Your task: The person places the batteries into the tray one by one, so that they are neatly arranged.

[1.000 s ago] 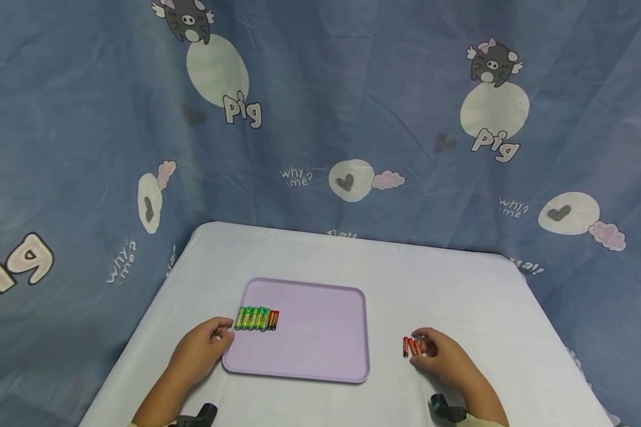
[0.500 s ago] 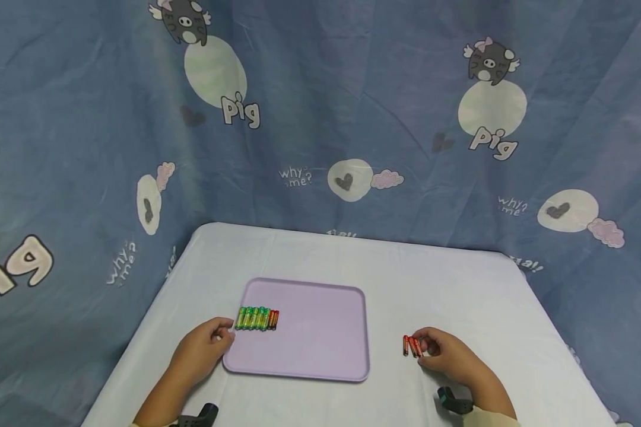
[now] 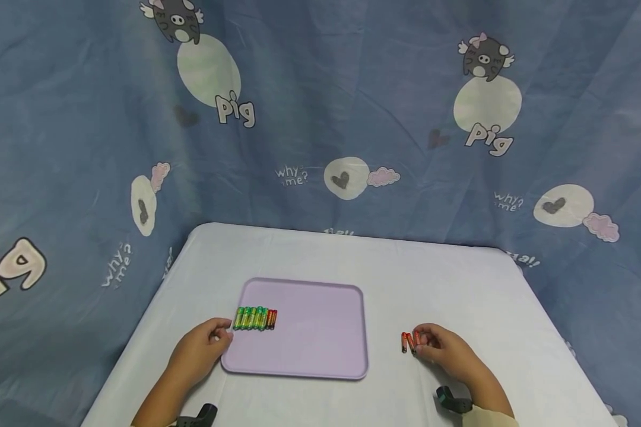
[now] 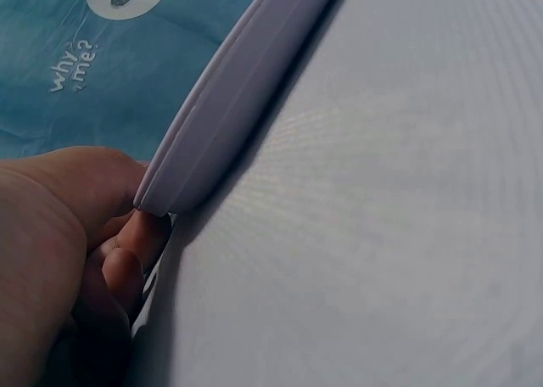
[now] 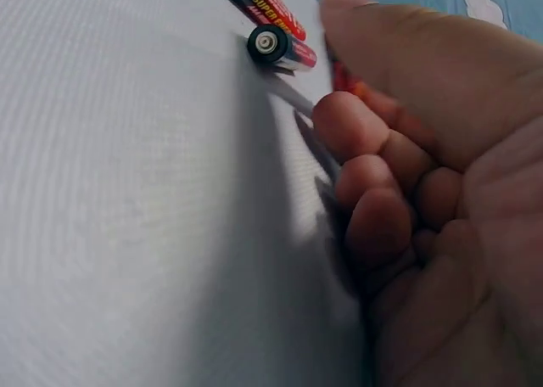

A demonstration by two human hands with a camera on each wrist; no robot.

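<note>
At the left edge of the lilac tray [image 3: 310, 365], my left hand [image 3: 200, 350] pinches the rim; in the left wrist view the thumb lies against the tray's wall [image 4: 221, 124] and curled fingers sit beneath. On the tray, several green batteries [image 3: 251, 318] and two red ones [image 3: 272, 319] lie side by side in a row. Right of the tray, my right hand [image 3: 446, 350] pinches a red battery [image 3: 417, 338], mostly hidden behind the thumb in the right wrist view. Two more red-and-black batteries [image 5: 284, 47] lie on the cloth just left of those fingers.
A white cloth [image 3: 406, 279] covers the table. Behind it hangs a blue curtain [image 3: 310, 107] with pig and heart prints. Dark wrist devices are worn on both arms, such as the one [image 3: 453, 400] at the right wrist.
My right hand's fingertips have closed on the rightmost loose red battery and shifted it slightly up from its neighbours. My left hand stays at the tray's edge. The head view has turned slightly.
</note>
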